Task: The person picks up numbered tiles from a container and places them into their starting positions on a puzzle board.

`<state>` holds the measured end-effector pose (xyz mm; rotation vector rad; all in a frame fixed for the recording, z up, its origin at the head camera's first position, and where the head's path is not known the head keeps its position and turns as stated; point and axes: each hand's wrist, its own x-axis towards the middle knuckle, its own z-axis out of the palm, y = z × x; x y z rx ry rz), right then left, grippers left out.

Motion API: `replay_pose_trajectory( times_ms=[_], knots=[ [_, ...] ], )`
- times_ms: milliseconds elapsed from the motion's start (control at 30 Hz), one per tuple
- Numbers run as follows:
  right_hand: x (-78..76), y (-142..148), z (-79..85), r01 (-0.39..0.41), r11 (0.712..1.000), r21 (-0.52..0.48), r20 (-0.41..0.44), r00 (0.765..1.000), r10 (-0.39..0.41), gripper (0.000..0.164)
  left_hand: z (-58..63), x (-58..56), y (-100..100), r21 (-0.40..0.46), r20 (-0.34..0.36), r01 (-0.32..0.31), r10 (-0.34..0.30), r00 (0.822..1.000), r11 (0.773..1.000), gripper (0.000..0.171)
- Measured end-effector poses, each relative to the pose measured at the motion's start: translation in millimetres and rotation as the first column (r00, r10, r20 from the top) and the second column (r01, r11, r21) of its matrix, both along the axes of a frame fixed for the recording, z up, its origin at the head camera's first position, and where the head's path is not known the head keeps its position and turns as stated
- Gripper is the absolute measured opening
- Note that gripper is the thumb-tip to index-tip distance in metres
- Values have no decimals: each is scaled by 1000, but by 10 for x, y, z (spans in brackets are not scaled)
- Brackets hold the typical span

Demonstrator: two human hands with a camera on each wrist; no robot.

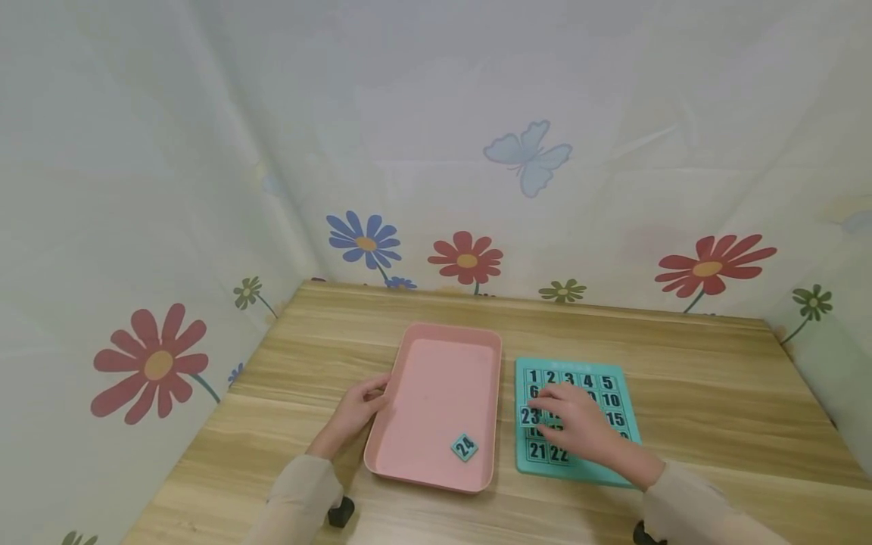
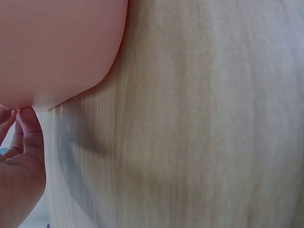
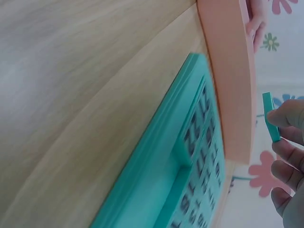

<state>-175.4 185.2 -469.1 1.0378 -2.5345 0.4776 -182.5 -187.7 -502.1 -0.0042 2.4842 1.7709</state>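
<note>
My right hand (image 1: 575, 424) pinches a teal number tile marked 23 (image 1: 529, 416) between thumb and fingers, above the left side of a teal number board (image 1: 521, 462). In the right wrist view the tile (image 3: 270, 116) appears edge-on, raised over the board (image 3: 137, 190). Tiles 21 and 22 sit in the board's bottom row, and an open recess shows beside them. My left hand (image 1: 357, 412) grips the left rim of a pink tray (image 1: 425, 378), thumb over the edge. Inside the tray, near its lower right corner, lies a tile marked 24 (image 1: 465, 446), turned diagonally.
Tray and board stand side by side on a wood-grain table (image 1: 708, 393), a narrow gap between them. A pale curtain (image 1: 409, 98) printed with flowers and a butterfly hangs behind the table and along its sides.
</note>
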Motion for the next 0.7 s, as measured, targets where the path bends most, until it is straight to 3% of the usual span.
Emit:
replay_pose_trajectory(
  times_ms=[367,600,700],
  knots=[
    [27,376,-157,44,998,-36,-54,997,-46,33,-38,-16,-9,6,2,-2,2,1000,1000,42],
    [95,560,-227,83,996,-16,14,997,-82,31,-22,-7,-6,16,4,3,-3,1000,1000,42],
    [126,613,-256,80,997,-7,2,997,-80,32,-23,-10,-4,29,6,-1,1,1000,1000,42]
  ],
)
